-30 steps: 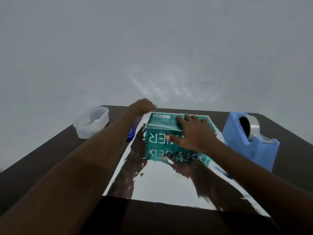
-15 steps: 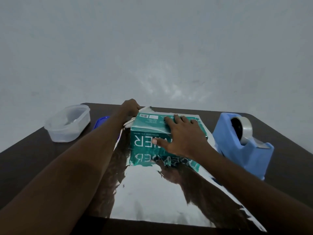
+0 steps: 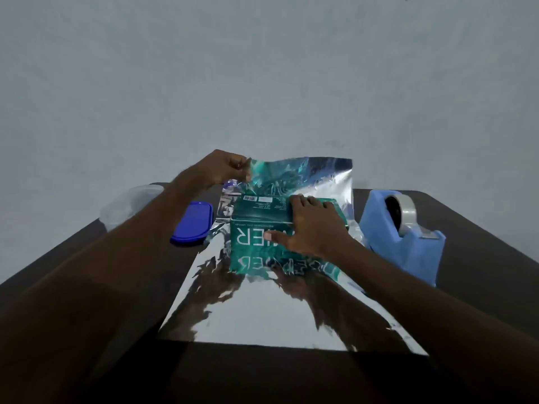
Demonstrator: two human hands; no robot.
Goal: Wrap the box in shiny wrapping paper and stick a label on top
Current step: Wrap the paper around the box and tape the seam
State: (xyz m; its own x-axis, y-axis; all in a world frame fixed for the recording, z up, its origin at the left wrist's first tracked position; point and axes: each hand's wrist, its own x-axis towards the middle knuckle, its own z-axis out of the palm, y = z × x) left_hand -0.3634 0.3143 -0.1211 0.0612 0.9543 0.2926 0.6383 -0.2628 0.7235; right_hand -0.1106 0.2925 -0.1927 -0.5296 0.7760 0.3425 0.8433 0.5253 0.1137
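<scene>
A green box (image 3: 256, 220) with white lettering stands on a sheet of shiny silver wrapping paper (image 3: 262, 313) spread over the dark table. My right hand (image 3: 312, 228) lies flat on the box's top with straight fingers, its thumb down the near face. My left hand (image 3: 227, 169) pinches the far left corner of the paper and holds it lifted, so the far part of the sheet stands upright behind the box. No label is visible.
A blue tape dispenser (image 3: 405, 231) with a grey roll stands right of the box. A blue lid (image 3: 194, 225) lies left of the paper, and a clear plastic container (image 3: 128, 208) sits beyond it, partly behind my left arm. A pale wall rises behind the table (image 3: 481, 258).
My left hand has taken the paper's far edge and raised it up behind the box. The right hand has stayed on the box top. The view shifted left, showing the lid.
</scene>
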